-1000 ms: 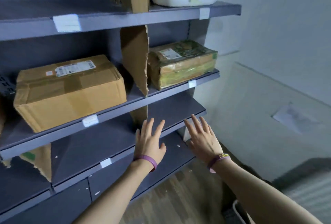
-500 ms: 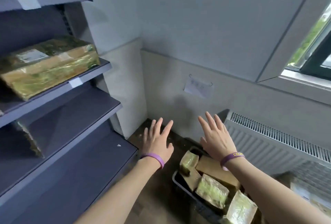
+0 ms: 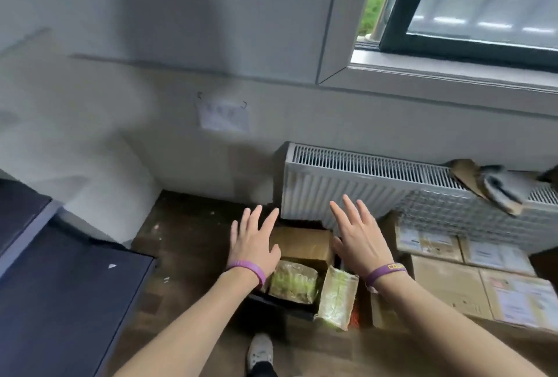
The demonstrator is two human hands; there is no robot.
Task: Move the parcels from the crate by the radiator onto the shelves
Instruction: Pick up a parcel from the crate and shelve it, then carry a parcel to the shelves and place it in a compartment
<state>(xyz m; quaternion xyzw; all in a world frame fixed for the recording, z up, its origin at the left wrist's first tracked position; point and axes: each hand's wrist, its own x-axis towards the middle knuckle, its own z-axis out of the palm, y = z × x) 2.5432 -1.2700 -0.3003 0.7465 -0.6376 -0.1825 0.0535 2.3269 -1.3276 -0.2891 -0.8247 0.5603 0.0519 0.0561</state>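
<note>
A: Brown parcel point(image 3: 302, 244) — where?
B: Lower centre, in the crate point(image 3: 273, 304); long axis across the frame; between left hand point(image 3: 255, 244) and right hand point(image 3: 357, 237), both fingers spread, holding nothing — equally near.

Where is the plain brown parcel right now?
Head view, low centre: the brown parcel lies in the black crate at the left end of the radiator, between the open left hand and right hand, just behind a green-wrapped parcel.

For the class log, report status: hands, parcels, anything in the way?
Left hand, right hand open, empty, over crate. Parcels in crate by radiator, none gripped. Stacked boxes alongside, not blocking.
</note>
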